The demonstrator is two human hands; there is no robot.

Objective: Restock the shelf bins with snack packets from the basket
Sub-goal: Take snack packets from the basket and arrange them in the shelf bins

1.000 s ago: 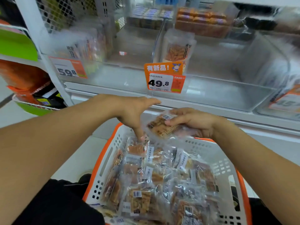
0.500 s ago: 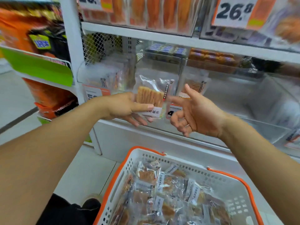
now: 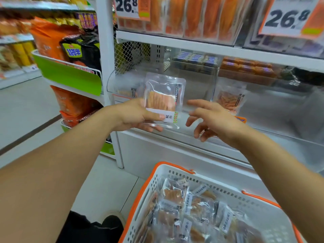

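My left hand (image 3: 135, 115) grips a clear snack packet (image 3: 164, 99) with orange strips inside, held upright by its bottom edge in front of the clear shelf bins (image 3: 198, 88). Just right of the packet, my right hand (image 3: 213, 120) hovers with fingers spread and holds nothing. Below, the white basket with an orange rim (image 3: 157, 179) holds several more clear snack packets (image 3: 189, 213). One packet (image 3: 229, 99) stands inside the bin to the right, and a few lie in the left bin (image 3: 126, 90).
A white upright post (image 3: 105, 55) separates these bins from a green-fronted rack of orange bags (image 3: 70, 74) on the left. The shelf above carries orange packets and 26.8 price tags (image 3: 287, 16). Pale floor lies to the left; a dark trouser leg and a shoe (image 3: 112, 220) sit beside the basket.
Both hands rose from the basket to the shelf bins, the left one now carrying a packet. In the last half second the packet was lifted slightly higher and my right hand opened wider.
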